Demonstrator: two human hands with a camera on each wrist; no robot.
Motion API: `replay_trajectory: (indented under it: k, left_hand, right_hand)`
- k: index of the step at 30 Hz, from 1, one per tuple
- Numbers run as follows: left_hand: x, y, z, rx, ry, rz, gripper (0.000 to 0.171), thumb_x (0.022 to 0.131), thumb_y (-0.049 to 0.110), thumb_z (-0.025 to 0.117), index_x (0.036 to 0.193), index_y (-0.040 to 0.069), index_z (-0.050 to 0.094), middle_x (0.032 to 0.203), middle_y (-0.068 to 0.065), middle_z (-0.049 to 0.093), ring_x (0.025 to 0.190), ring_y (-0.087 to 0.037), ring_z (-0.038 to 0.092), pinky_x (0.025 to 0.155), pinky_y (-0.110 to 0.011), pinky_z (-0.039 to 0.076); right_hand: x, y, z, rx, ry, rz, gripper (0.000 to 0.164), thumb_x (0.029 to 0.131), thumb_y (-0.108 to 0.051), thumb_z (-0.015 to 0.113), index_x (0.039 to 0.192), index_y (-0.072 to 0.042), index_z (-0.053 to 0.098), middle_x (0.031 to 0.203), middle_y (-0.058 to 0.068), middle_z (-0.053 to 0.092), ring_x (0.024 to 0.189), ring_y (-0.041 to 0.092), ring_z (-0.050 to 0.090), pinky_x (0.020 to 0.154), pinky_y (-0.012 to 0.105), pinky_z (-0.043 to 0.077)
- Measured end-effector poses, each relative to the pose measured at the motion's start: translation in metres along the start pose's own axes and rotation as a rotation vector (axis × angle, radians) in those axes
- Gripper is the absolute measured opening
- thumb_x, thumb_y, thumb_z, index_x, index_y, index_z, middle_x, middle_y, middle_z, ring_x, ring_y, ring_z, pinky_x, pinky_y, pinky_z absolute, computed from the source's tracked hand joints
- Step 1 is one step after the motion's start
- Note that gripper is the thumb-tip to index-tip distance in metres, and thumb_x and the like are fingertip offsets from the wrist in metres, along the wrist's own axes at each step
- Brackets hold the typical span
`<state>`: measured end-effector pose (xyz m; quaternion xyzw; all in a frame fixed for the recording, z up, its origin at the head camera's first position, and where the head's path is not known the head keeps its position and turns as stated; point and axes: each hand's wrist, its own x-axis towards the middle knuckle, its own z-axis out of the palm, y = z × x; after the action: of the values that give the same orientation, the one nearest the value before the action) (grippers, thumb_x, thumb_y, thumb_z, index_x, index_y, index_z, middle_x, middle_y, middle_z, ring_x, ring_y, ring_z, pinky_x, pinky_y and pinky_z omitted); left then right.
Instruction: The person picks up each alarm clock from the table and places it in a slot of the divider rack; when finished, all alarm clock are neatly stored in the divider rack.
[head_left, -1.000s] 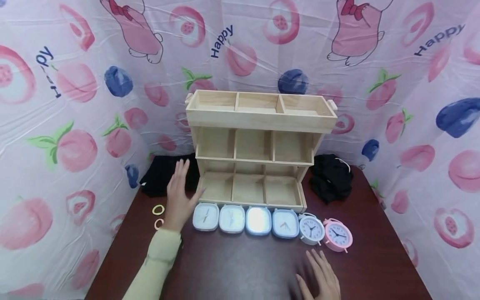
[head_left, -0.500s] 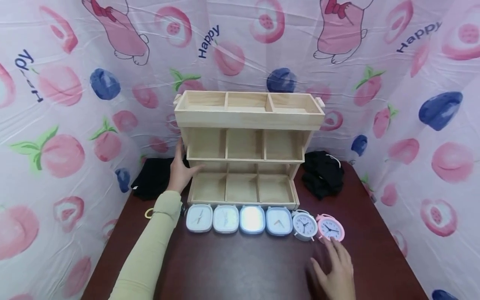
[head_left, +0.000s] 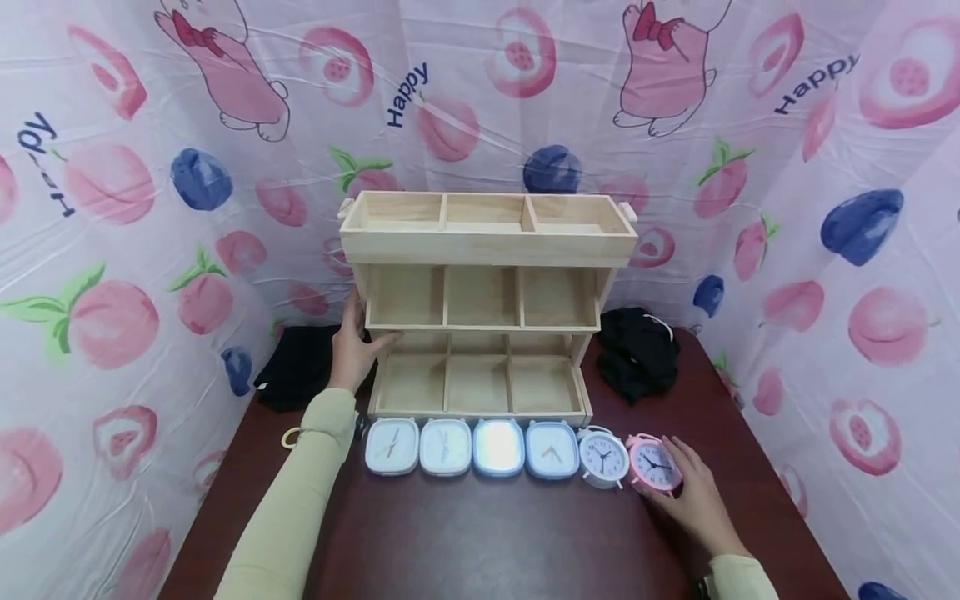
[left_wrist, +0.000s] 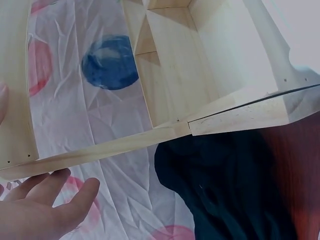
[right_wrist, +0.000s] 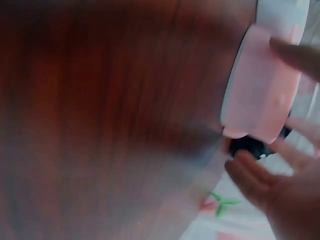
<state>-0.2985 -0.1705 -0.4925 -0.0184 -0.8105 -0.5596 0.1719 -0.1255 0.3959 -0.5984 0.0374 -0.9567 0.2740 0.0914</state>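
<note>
At the left side of a wooden three-tier storage box (head_left: 487, 248), my left hand (head_left: 352, 352) holds the side strut, its thumb in front and its fingers behind. The left wrist view shows fingertips (left_wrist: 62, 175) against the strut (left_wrist: 100, 151). My right hand (head_left: 696, 493) grips a pink twin-bell alarm clock (head_left: 654, 465) from its right, thumb near the lower edge. In the right wrist view, that thumb lies on the clock's pink casing (right_wrist: 255, 85) while two fingers hang beside it. The clock stands at the right end of a row of clocks.
Left of it are a white round alarm clock (head_left: 603, 458) and several square clocks (head_left: 446, 448), lined up before the box. Black cloth bundles lie at left (head_left: 294, 367) and right (head_left: 637, 357). A yellow ring (head_left: 289, 437) lies by the left sleeve. A printed curtain surrounds the table (head_left: 480, 542).
My left hand has moved from above the table at left to the box's side strut. My right hand has reached forward and right and taken hold of the pink alarm clock.
</note>
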Motion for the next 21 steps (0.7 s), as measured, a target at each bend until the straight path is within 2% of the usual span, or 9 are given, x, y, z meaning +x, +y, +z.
replay_trajectory:
  k: [4, 9, 14, 17, 21]
  left_hand:
    - [0.000, -0.001, 0.000, -0.011, -0.002, -0.001, 0.115, 0.089, 0.014, 0.089, 0.173, 0.034, 0.014, 0.174, -0.018, 0.032, 0.162, -0.030, 0.033, 0.133, -0.044, 0.034]
    - [0.001, -0.001, 0.001, -0.026, -0.008, 0.010, 0.115, 0.089, 0.011, 0.089, 0.173, 0.034, 0.014, 0.174, -0.018, 0.032, 0.162, -0.030, 0.033, 0.133, -0.044, 0.034]
    - [0.001, -0.001, 0.000, -0.032, -0.007, 0.020, 0.116, 0.088, 0.010, 0.089, 0.173, 0.033, 0.014, 0.174, -0.017, 0.033, 0.161, -0.032, 0.035, 0.133, -0.044, 0.034]
    - [0.000, -0.001, -0.001, -0.031, -0.002, 0.027, 0.114, 0.088, 0.011, 0.090, 0.173, 0.032, 0.017, 0.174, -0.017, 0.034, 0.161, -0.032, 0.036, 0.133, -0.045, 0.034]
    - [0.000, -0.003, 0.000, -0.019, -0.003, 0.032, 0.113, 0.088, 0.011, 0.089, 0.173, 0.031, 0.018, 0.173, -0.018, 0.035, 0.160, -0.033, 0.037, 0.133, -0.045, 0.034]
  right_hand:
    - [0.011, 0.008, -0.003, 0.067, -0.095, 0.006, 0.098, 0.079, -0.032, 0.096, 0.156, 0.004, 0.047, 0.153, 0.035, 0.048, 0.138, 0.056, 0.046, 0.109, 0.083, 0.039]
    - [0.015, 0.008, -0.008, 0.033, -0.157, 0.058, 0.102, 0.080, -0.042, 0.095, 0.157, 0.004, 0.047, 0.149, 0.033, 0.051, 0.133, 0.055, 0.049, 0.107, 0.080, 0.043]
    - [0.018, 0.005, -0.010, -0.012, -0.147, 0.046, 0.102, 0.076, -0.046, 0.096, 0.154, 0.004, 0.052, 0.141, 0.032, 0.058, 0.125, 0.051, 0.055, 0.104, 0.075, 0.049]
    - [0.020, 0.006, -0.011, -0.012, -0.116, 0.019, 0.100, 0.073, -0.045, 0.098, 0.151, 0.002, 0.056, 0.137, 0.030, 0.063, 0.123, 0.049, 0.058, 0.104, 0.073, 0.049]
    - [0.019, 0.008, -0.012, -0.021, -0.068, 0.024, 0.097, 0.071, -0.045, 0.100, 0.147, 0.001, 0.061, 0.136, 0.030, 0.065, 0.121, 0.049, 0.057, 0.101, 0.068, 0.047]
